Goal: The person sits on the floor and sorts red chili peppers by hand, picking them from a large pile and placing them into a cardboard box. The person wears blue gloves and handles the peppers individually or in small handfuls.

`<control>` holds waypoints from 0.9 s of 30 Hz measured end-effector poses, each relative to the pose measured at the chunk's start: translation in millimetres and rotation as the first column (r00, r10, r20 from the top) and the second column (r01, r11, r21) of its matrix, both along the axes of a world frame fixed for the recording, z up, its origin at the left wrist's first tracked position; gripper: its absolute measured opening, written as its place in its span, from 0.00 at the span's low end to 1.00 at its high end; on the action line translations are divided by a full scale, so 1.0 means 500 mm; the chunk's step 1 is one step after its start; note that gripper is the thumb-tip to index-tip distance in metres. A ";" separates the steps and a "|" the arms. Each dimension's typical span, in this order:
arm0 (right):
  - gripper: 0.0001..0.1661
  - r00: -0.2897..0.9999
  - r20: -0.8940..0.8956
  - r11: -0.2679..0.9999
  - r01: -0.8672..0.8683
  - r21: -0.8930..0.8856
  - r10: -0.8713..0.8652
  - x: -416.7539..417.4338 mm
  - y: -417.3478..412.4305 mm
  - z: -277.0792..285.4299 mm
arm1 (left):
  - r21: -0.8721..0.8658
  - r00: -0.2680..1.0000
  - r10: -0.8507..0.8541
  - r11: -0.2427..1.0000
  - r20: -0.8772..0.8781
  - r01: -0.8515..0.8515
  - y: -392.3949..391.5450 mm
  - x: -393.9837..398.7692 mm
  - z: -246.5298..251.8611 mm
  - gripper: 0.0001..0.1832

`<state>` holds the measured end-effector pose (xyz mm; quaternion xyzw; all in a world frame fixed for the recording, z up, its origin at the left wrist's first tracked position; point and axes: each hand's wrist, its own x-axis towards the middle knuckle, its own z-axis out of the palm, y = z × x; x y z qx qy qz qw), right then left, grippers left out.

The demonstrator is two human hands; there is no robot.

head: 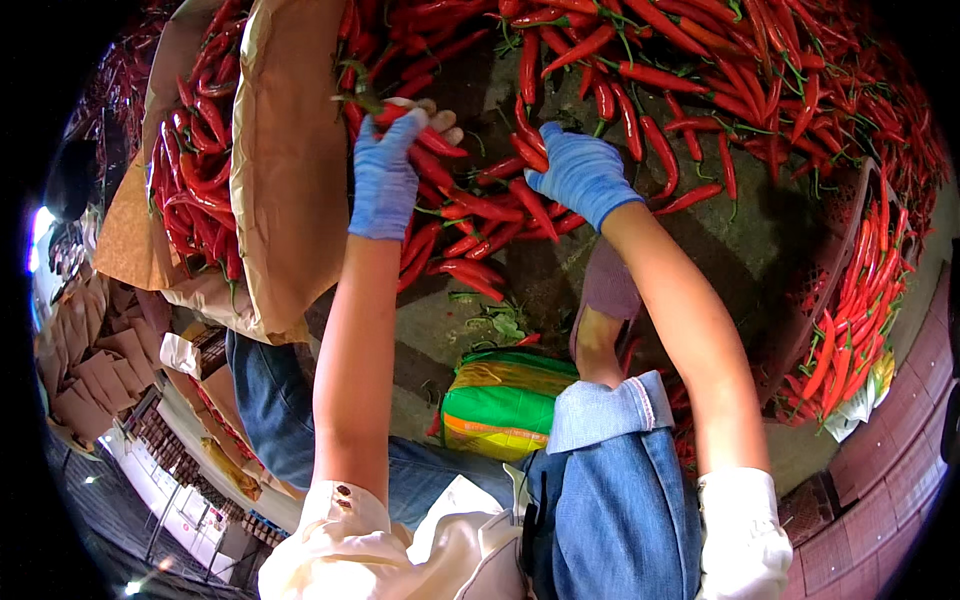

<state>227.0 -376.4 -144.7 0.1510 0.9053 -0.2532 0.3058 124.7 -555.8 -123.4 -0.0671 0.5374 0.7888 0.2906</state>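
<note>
Both of my hands wear blue knitted gloves. My left hand [386, 169] is raised beside a brown paper-lined box [292, 165], its thumb and fingers around a red chili pepper [439, 142] with a green stem; part of the grip is blurred. My right hand [581, 171] holds red chili peppers [530, 150] between thumb and fingers, to the right of my left hand. Beneath and between the hands, loose red chilies [480, 206] lie in a pile on the floor. The box at the left holds many red chilies [199, 180].
A large heap of chilies [750, 60] spreads across the top and right. A plastic crate [832, 285] with chilies stands at the right. A green and yellow bundle [499, 409] lies by my legs. Flattened cardboard [97, 382] and stacked goods are at the lower left.
</note>
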 end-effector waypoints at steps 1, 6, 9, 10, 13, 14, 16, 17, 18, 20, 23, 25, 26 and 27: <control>0.33 0.999 -0.034 1.000 0.006 0.018 -0.006 -0.003 0.005 0.001 | 0.034 0.998 0.055 0.998 0.008 -0.055 -0.003 0.002 0.021 0.10; 0.28 0.887 -0.337 0.935 -0.231 0.269 0.316 0.004 0.007 -0.002 | -0.260 0.986 -0.071 0.965 -0.149 0.030 -0.060 0.023 0.070 0.09; 0.32 0.851 -0.340 0.908 -0.320 0.271 0.401 -0.015 -0.007 -0.030 | -0.725 0.739 -0.577 0.666 -0.348 0.178 -0.070 0.075 0.034 0.16; 0.33 0.863 -0.316 0.914 -0.332 0.234 0.394 -0.025 -0.009 -0.032 | -0.863 0.517 -0.776 0.488 -0.361 0.130 -0.061 0.086 0.030 0.18; 0.32 0.932 -0.207 0.950 -0.269 0.160 0.299 -0.029 -0.002 -0.004 | -0.998 0.258 -0.966 0.017 0.000 0.064 -0.030 0.108 0.001 0.21; 0.31 0.944 -0.204 0.963 -0.235 0.130 0.258 -0.028 0.012 -0.003 | -0.988 0.247 -0.958 -0.127 0.145 0.086 -0.022 0.105 -0.007 0.22; 0.34 0.944 -0.278 0.982 -0.147 0.121 0.176 -0.009 0.046 0.001 | -0.979 0.188 -0.964 -0.170 0.189 0.114 -0.010 0.093 -0.012 0.21; 0.35 0.922 -0.367 0.990 -0.088 0.115 0.124 0.002 0.056 0.000 | -0.972 0.160 -0.964 -0.194 0.214 0.130 -0.007 0.087 -0.012 0.21; 0.35 0.945 -0.318 0.992 -0.040 0.118 0.075 0.004 0.067 0.029 | -0.973 0.121 -0.972 -0.186 0.202 0.137 0.004 0.075 -0.009 0.21; 0.33 0.959 -0.199 0.957 -0.149 0.248 0.201 0.027 0.072 0.000 | -0.985 0.053 -0.990 -0.127 0.134 0.114 0.004 0.067 0.001 0.20; 0.32 0.973 -0.152 0.959 -0.129 0.253 0.171 0.040 0.080 -0.015 | -0.956 0.226 -0.955 0.235 -0.193 0.176 -0.022 0.049 0.011 0.19; 0.31 0.981 -0.191 0.988 0.008 0.157 0.023 0.035 0.065 0.021 | -0.863 0.523 -0.801 0.456 -0.291 0.219 -0.059 0.034 0.037 0.19; 0.31 0.959 -0.283 0.992 0.041 0.122 -0.005 0.039 0.047 0.018 | -0.712 0.698 -0.646 0.644 -0.310 0.280 -0.070 0.033 0.059 0.17; 0.30 0.944 -0.329 0.993 0.013 0.115 0.026 0.034 0.023 0.024 | -0.522 0.843 -0.463 0.807 -0.273 0.275 -0.081 0.030 0.080 0.16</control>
